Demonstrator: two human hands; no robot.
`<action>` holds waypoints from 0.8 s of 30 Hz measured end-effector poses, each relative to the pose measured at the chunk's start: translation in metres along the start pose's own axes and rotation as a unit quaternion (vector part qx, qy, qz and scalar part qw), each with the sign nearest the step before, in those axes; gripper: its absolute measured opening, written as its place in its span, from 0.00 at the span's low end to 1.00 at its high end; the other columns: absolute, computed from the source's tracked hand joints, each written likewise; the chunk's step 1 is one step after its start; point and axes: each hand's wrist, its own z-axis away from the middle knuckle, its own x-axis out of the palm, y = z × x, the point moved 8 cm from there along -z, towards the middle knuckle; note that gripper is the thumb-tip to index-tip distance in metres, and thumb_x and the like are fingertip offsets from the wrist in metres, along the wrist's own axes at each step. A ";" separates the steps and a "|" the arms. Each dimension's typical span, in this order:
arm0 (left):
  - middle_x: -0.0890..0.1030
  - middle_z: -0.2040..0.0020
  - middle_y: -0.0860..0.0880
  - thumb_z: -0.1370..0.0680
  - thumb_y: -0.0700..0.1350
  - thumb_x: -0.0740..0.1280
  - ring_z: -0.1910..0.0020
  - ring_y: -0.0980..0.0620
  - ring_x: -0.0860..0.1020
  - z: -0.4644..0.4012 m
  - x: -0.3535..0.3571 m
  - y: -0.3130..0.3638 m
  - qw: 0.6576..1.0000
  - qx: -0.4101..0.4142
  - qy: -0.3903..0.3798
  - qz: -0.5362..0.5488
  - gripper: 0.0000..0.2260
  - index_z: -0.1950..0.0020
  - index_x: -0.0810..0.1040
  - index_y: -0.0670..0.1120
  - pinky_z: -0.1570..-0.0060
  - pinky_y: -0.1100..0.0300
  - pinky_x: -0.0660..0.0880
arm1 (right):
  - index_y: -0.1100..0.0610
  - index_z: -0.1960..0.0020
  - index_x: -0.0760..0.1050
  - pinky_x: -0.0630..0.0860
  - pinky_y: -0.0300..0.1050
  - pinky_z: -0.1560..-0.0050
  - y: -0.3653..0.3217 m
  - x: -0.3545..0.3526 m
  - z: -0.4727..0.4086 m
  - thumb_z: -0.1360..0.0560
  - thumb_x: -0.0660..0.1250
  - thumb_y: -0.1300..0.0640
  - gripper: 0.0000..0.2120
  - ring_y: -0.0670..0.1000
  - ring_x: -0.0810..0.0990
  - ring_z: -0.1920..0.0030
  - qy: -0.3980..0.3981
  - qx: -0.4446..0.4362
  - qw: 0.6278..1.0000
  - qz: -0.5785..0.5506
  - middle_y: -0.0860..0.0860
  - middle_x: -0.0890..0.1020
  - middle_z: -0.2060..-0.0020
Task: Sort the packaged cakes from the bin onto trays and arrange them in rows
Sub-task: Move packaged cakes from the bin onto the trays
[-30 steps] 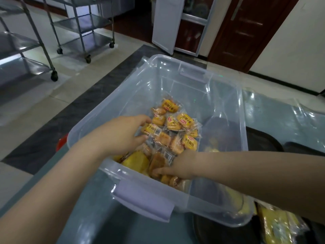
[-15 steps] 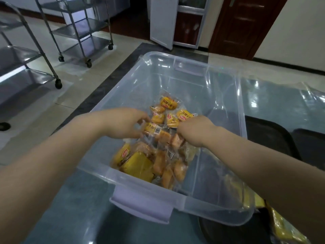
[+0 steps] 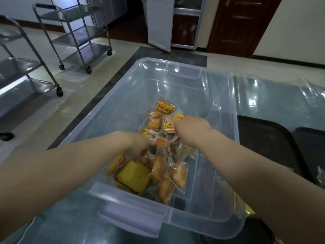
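Both hands are down inside the clear plastic bin (image 3: 123, 110) at the centre of the frame, in a loose heap of packaged cakes (image 3: 163, 155) on its floor. The left hand (image 3: 136, 147) is curled into the middle of the heap, its fingers bent round wrappers just above a flat yellow square cake (image 3: 132, 176). The right hand (image 3: 189, 127) is fisted further up the frame, apparently pinching wrappers near a small round cake (image 3: 168, 125); its fingertips are hidden, so what exactly it holds cannot be told.

The cakes look light and soft, each sealed in thin, glossy film that is likely slippery and crinkles. A hard squeeze would probably crush the sponge, so I would take each one by the sealed wrapper edge or cup it loosely across its broad faces.

Counting is rough because the packs overlap: about five small round cakes with yellow labels lie in the upper part of the heap, one yellow square cake sits at the lower left, and roughly six browner oblong ones fill the lower middle. Two dark trays (image 3: 263, 138) show at the right of the frame on the bench (image 3: 272, 97), the nearer one just beside the bin. Two steel trolleys (image 3: 73, 37) stand at the upper left.
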 end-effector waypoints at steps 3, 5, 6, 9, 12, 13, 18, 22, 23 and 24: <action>0.78 0.55 0.50 0.25 0.47 0.68 0.57 0.50 0.75 0.007 -0.027 -0.017 0.993 0.006 0.072 0.091 0.05 0.52 0.76 0.48 0.61 0.59 0.69 | 0.58 0.51 0.76 0.75 0.49 0.57 0.010 0.002 -0.003 0.27 0.60 0.71 0.12 0.56 0.76 0.57 -0.008 0.027 0.998 -0.064 0.53 0.76 0.57; 0.78 0.57 0.50 0.25 0.47 0.68 0.57 0.49 0.76 0.019 -0.045 -0.036 0.973 0.002 0.142 0.182 0.04 0.57 0.74 0.50 0.61 0.60 0.70 | 0.57 0.46 0.78 0.78 0.49 0.54 0.013 0.000 -0.005 0.26 0.61 0.69 0.13 0.57 0.79 0.53 0.000 0.033 0.993 -0.112 0.54 0.79 0.52; 0.78 0.57 0.50 0.25 0.47 0.67 0.58 0.51 0.76 0.026 -0.052 -0.046 0.959 -0.004 0.178 0.219 0.04 0.58 0.73 0.51 0.61 0.61 0.70 | 0.57 0.46 0.78 0.78 0.49 0.52 0.014 -0.002 -0.007 0.25 0.61 0.68 0.13 0.57 0.79 0.52 0.010 0.033 0.991 -0.127 0.55 0.80 0.50; 0.75 0.59 0.54 0.25 0.45 0.67 0.61 0.58 0.73 0.042 -0.064 -0.069 0.924 -0.026 0.265 0.275 0.07 0.59 0.71 0.53 0.66 0.64 0.66 | 0.54 0.45 0.78 0.79 0.49 0.53 0.019 -0.008 -0.010 0.24 0.61 0.67 0.14 0.55 0.80 0.52 0.041 0.041 0.985 -0.166 0.54 0.81 0.50; 0.75 0.60 0.56 0.24 0.46 0.67 0.62 0.60 0.73 0.057 -0.072 -0.079 0.890 -0.043 0.326 0.316 0.07 0.60 0.71 0.53 0.67 0.65 0.66 | 0.49 0.43 0.78 0.75 0.45 0.59 0.024 -0.017 -0.009 0.22 0.60 0.64 0.15 0.53 0.79 0.54 0.087 0.041 0.966 -0.239 0.52 0.81 0.50; 0.76 0.60 0.55 0.24 0.46 0.67 0.62 0.59 0.74 0.063 -0.074 -0.082 0.875 -0.051 0.348 0.332 0.06 0.60 0.72 0.53 0.66 0.64 0.68 | 0.49 0.44 0.79 0.74 0.44 0.61 0.027 -0.021 -0.007 0.21 0.59 0.63 0.14 0.53 0.78 0.56 0.107 0.044 0.957 -0.267 0.52 0.81 0.50; 0.79 0.59 0.49 0.24 0.46 0.68 0.62 0.50 0.80 0.102 -0.080 -0.095 0.740 -0.085 0.474 0.469 0.04 0.57 0.74 0.51 0.59 0.53 0.78 | 0.52 0.46 0.80 0.73 0.40 0.57 0.043 -0.047 0.017 0.20 0.60 0.60 0.11 0.49 0.79 0.53 0.233 0.046 0.877 -0.417 0.48 0.82 0.51; 0.79 0.61 0.49 0.24 0.42 0.68 0.67 0.57 0.79 0.130 -0.086 -0.087 0.601 -0.053 0.532 0.594 0.04 0.56 0.74 0.51 0.69 0.63 0.76 | 0.48 0.47 0.79 0.77 0.40 0.52 0.065 -0.054 0.043 0.19 0.60 0.58 0.10 0.43 0.79 0.52 0.299 0.047 0.741 -0.600 0.43 0.81 0.53; 0.79 0.59 0.49 0.24 0.42 0.68 0.67 0.56 0.79 0.133 -0.087 -0.080 0.576 -0.040 0.532 0.620 0.05 0.55 0.75 0.51 0.69 0.63 0.75 | 0.47 0.48 0.78 0.78 0.41 0.51 0.069 -0.054 0.049 0.19 0.59 0.58 0.11 0.44 0.80 0.51 0.306 0.045 0.703 -0.641 0.44 0.82 0.52; 0.79 0.58 0.48 0.24 0.41 0.67 0.66 0.55 0.79 0.134 -0.089 -0.071 0.555 -0.027 0.529 0.641 0.05 0.53 0.75 0.52 0.68 0.62 0.75 | 0.45 0.49 0.77 0.79 0.40 0.53 0.074 -0.053 0.055 0.19 0.59 0.59 0.11 0.43 0.81 0.51 0.317 0.041 0.671 -0.670 0.44 0.82 0.51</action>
